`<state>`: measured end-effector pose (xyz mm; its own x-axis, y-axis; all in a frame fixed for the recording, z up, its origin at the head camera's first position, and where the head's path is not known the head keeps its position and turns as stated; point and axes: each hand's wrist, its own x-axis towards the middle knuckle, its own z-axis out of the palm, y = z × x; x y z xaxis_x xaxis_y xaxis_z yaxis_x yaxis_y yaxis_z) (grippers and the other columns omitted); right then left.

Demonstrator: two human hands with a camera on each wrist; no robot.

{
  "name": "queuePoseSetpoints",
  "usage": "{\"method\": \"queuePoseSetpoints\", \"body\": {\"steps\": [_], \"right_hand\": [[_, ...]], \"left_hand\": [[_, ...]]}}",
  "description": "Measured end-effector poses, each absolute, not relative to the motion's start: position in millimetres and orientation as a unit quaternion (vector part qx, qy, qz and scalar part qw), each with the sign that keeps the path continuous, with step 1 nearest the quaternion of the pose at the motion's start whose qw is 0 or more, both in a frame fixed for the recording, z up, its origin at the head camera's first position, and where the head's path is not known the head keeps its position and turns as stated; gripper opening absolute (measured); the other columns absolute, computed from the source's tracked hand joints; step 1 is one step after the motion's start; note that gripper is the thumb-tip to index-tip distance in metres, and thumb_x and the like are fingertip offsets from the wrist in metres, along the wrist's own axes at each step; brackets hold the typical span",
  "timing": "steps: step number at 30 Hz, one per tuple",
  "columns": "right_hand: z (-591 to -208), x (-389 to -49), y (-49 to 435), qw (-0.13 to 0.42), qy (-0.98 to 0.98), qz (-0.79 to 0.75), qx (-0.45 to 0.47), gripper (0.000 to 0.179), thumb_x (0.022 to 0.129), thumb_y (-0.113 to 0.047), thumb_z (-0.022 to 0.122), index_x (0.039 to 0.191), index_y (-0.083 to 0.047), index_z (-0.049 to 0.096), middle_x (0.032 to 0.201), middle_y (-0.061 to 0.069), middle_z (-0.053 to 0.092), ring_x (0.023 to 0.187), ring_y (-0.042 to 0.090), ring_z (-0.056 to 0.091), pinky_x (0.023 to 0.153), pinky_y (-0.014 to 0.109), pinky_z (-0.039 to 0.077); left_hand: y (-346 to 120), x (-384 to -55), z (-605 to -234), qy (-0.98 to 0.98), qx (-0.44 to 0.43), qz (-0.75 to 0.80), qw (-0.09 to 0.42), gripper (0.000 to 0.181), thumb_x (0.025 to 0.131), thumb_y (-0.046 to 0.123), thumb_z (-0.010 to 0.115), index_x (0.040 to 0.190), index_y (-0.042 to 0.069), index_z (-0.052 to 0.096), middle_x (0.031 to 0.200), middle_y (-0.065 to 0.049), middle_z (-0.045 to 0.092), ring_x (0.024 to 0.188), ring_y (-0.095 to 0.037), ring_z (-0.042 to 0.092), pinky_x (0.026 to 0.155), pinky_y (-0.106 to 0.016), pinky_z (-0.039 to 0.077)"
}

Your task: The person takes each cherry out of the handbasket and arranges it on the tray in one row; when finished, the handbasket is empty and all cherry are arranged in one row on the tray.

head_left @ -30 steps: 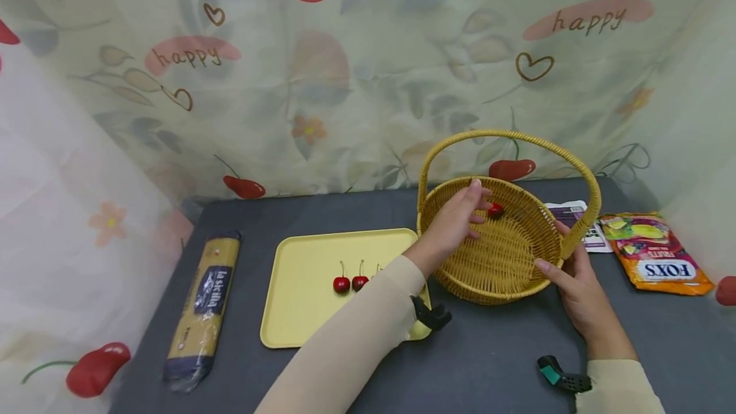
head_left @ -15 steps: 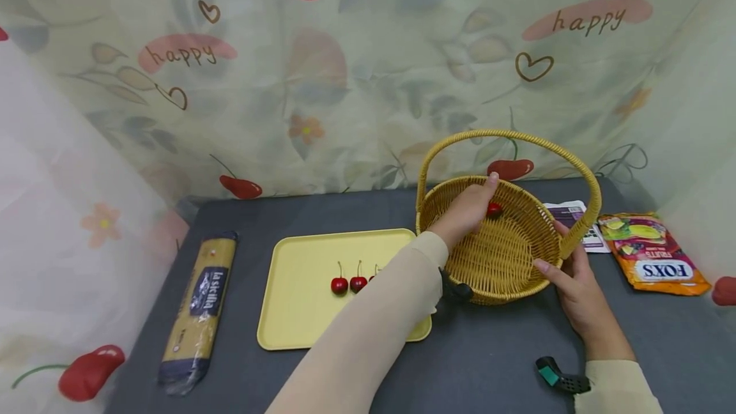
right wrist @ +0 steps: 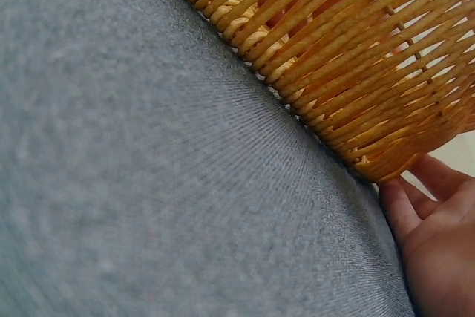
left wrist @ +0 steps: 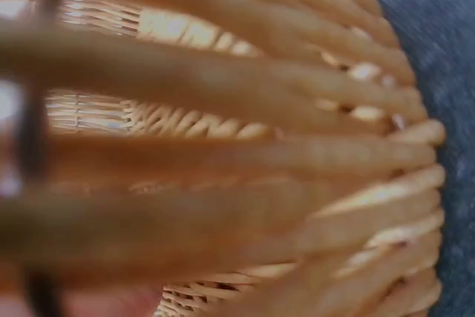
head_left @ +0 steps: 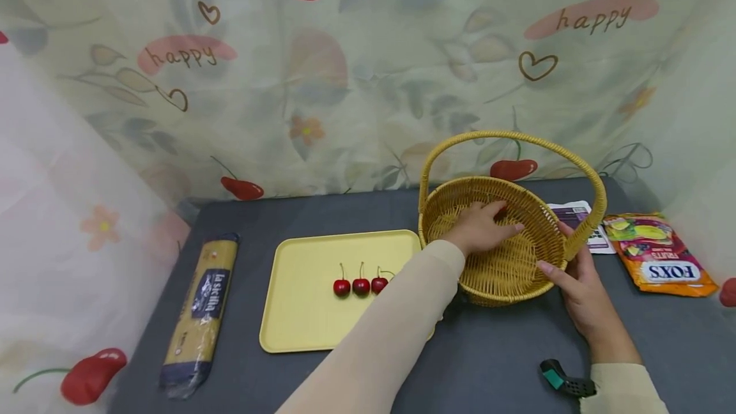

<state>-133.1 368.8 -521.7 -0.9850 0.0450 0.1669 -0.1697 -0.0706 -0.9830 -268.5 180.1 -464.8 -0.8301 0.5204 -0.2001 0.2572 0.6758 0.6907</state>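
A yellow wicker basket (head_left: 494, 273) with a tall hoop handle stands on the dark cloth, its opening tipped toward me. My right hand (head_left: 586, 299) grips its right side, thumb over the rim and fingers outside. Inside the basket is my left hand (head_left: 480, 229), thumb stretched out and apart from the fingers. A red cherry (head_left: 501, 212) shows only as a small patch beside the left fingers, mostly hidden by them. The left wrist view shows blurred wicker (left wrist: 223, 161) close up. In the right wrist view, the right hand (right wrist: 441, 235) touches the wicker's lower edge.
Left of the basket lies a pale yellow tray (head_left: 299, 312), with cherries (head_left: 361, 286) in a row, partly behind the left sleeve (head_left: 385, 337). A spaghetti pack (head_left: 201, 312) lies far left. A FOX'S candy bag (head_left: 661, 254) and a purple-white packet (head_left: 600, 241) lie right.
My left hand has moved right and down into the basket, from above its left side to the cherry, now mostly covering it. The right hand keeps its grip on the rim.
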Motion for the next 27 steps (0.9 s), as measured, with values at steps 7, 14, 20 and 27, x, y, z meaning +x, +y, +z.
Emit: {"method": "queuePoseSetpoints", "body": {"steps": [7, 14, 20, 27], "right_hand": [[-521.1, -133.3, 369.4, 0.071, -0.678, 0.730, 0.043, 0.081, 0.111, 0.001, 0.055, 0.176, -0.027, 0.016, 0.170, 0.020, 0.018, 0.150, 0.028, 0.030, 0.105, 0.017, 0.041], [-521.9, -132.3, 369.7, 0.065, -0.680, 0.729, 0.035, 0.081, 0.111, -0.001, 0.056, 0.176, -0.029, 0.015, 0.170, 0.019, 0.018, 0.151, 0.027, 0.030, 0.105, 0.017, 0.040], [-520.2, -131.1, 369.4, 0.064, -0.681, 0.729, 0.032, 0.081, 0.112, -0.001, 0.056, 0.176, -0.029, 0.015, 0.170, 0.019, 0.018, 0.151, 0.027, 0.029, 0.105, 0.017, 0.040], [-519.6, -131.5, 368.0, 0.066, -0.687, 0.723, 0.028, 0.081, 0.111, -0.002, 0.057, 0.176, -0.029, 0.014, 0.169, 0.020, 0.019, 0.150, 0.027, 0.030, 0.104, 0.017, 0.040]], "left_hand": [[192.2, -275.2, -475.3, 0.921, 0.246, 0.233, 0.193, 0.072, 0.104, 0.057, 0.068, 0.169, 0.044, 0.038, 0.170, 0.016, 0.034, 0.155, -0.016, 0.030, 0.122, -0.038, 0.031], [183.0, -267.8, -466.2, 0.920, 0.304, 0.211, 0.130, 0.041, 0.104, 0.028, 0.077, 0.144, 0.029, 0.069, 0.137, 0.010, 0.060, 0.124, -0.012, 0.051, 0.104, -0.027, 0.041], [184.2, -269.3, -467.4, 0.901, 0.290, 0.291, 0.140, 0.025, 0.104, 0.006, 0.072, 0.125, 0.018, 0.076, 0.112, 0.008, 0.064, 0.096, -0.006, 0.059, 0.079, -0.021, 0.049], [179.2, -271.7, -465.2, 0.856, 0.256, 0.427, 0.142, 0.024, 0.106, 0.008, 0.072, 0.129, 0.015, 0.073, 0.106, 0.008, 0.066, 0.092, -0.006, 0.061, 0.076, -0.021, 0.051]]}}
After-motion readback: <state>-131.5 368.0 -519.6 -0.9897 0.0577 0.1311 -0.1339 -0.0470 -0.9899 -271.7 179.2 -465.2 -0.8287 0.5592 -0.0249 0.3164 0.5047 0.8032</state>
